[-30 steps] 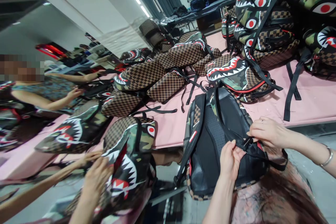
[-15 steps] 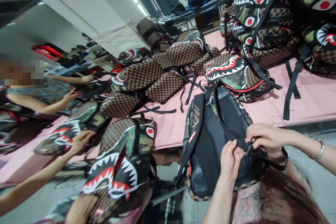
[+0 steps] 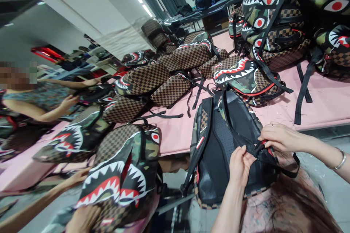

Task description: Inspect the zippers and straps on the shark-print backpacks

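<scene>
A black backpack (image 3: pixel 218 153) with checkered edging leans against the table edge in front of me, its padded back and shoulder straps facing up. At its lower right, my left hand (image 3: pixel 242 162) is closed, fingertips pinching a black shoulder strap (image 3: pixel 240 139) near its webbing end. Just beyond, my right hand (image 3: pixel 279 137) is closed too, thumb and fingers pressed together at the strap. A small dark piece with some red shows at its fingertips; its kind I cannot make out.
On the pink table (image 3: pixel 175 131) lie several checkered backpacks (image 3: pixel 188 56) with shark mouths. More are piled (image 3: pixel 284 40) at right. To my left, a co-worker's hands hold a camouflage backpack (image 3: pixel 128 167); another person (image 3: pixel 41 98) works farther along. A blue table (image 3: pixel 213 12) stands behind.
My right hand has moved slightly up and right from the strap, and red now shows at its fingertips. My left hand stays put. A co-worker's hand has drawn back from a bag at left.
</scene>
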A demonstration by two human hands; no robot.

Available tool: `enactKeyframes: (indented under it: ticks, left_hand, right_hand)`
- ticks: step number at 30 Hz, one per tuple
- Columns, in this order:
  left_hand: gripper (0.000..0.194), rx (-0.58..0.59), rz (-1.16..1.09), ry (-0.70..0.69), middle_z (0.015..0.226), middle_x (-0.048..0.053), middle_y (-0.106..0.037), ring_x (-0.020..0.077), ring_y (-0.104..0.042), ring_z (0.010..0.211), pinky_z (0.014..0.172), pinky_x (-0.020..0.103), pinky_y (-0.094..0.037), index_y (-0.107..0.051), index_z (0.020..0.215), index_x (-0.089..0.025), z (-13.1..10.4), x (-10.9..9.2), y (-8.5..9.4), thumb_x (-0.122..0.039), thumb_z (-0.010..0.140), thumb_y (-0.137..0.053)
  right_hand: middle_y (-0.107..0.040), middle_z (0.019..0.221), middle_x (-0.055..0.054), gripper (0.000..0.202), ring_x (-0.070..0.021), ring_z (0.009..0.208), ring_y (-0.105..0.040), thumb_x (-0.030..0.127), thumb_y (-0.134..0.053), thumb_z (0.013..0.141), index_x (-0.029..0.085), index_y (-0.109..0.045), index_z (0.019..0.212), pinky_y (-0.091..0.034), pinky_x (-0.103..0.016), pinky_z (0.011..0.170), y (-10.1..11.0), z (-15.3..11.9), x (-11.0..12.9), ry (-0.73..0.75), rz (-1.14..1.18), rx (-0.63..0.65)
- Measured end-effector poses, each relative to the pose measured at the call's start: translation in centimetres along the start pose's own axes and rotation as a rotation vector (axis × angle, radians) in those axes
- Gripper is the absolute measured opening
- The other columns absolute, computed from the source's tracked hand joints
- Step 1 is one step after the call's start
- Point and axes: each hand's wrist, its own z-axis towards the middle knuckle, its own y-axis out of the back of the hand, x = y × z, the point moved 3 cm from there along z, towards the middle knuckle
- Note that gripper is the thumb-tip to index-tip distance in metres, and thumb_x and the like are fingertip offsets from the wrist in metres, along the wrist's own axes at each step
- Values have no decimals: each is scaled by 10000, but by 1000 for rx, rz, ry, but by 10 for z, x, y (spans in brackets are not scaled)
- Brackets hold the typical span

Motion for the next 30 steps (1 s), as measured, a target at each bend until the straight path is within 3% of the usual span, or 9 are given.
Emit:
enactKeyframes:
  ticks: [8, 17, 19, 22, 25, 27, 28, 30]
  left_hand:
    - [264, -42, 24, -9, 570, -6, -602, 148, -622, 528, 518, 276, -529, -493, 631, -143, -1, -1, 0, -207, 578, -743]
    - [245, -27, 48, -13, 623, 28, -647, 162, -639, 566, 553, 292, -536, -519, 623, -133, -1, -1, 0, -227, 586, -742]
    - [243, -28, 50, -15, 631, 37, -657, 165, -642, 569, 562, 298, -537, -522, 620, -133, -1, -1, 0, -229, 589, -743]
    - [218, -23, 20, -26, 656, 52, -676, 176, -654, 596, 582, 301, -537, -535, 622, -137, -2, -3, 0, -220, 606, -736]
    - [170, 1, -14, -70, 691, 64, -694, 181, -667, 638, 599, 289, -538, -566, 642, -139, -6, -9, -4, -209, 632, -720]
    - [141, 12, -14, -129, 696, 60, -697, 175, -668, 648, 612, 285, -543, -585, 647, -136, -8, -15, -8, -199, 647, -711]
    - [126, 13, -16, -159, 698, 56, -698, 171, -668, 651, 622, 285, -546, -593, 649, -134, -8, -18, -10, -189, 655, -705]
    - [83, 5, -52, -199, 719, 56, -703, 170, -671, 677, 656, 296, -552, -607, 656, -128, -8, -22, -15, -157, 678, -682]
  right_hand:
    - [-611, 828, -50, 238, -166, 764, -554, 310, -402, 916, 190, -601, 969, -416, -298, 712, 0, 3, 6, -20, 64, -9]
    - [-610, 799, -65, 213, -182, 726, -540, 252, -417, 898, 181, -617, 909, -394, -304, 662, -6, 3, 14, -27, -76, -37]
    - [-617, 807, -68, 201, -186, 753, -550, 242, -425, 889, 180, -615, 901, -403, -314, 688, -13, -2, 12, -80, -8, -123]
    - [-620, 842, -50, 172, -172, 790, -568, 238, -435, 876, 189, -587, 939, -434, -297, 709, -27, -13, 3, -290, 263, -271]
    - [-603, 970, -38, 331, -183, 866, -573, 307, -615, 756, 205, -552, 1065, -457, -293, 740, -39, -23, -1, -414, 444, -263]
    - [-596, 959, -32, 478, -191, 847, -570, 358, -740, 616, 201, -578, 1037, -458, -282, 718, -43, -25, 2, -402, 407, -233]
    - [-598, 908, -25, 447, -181, 803, -568, 363, -756, 596, 195, -599, 978, -454, -264, 683, -45, -25, 5, -398, 355, -244]
    - [-587, 768, -12, 217, -152, 690, -550, 317, -691, 684, 180, -610, 830, -427, -237, 602, -50, -24, 10, -422, 196, -347]
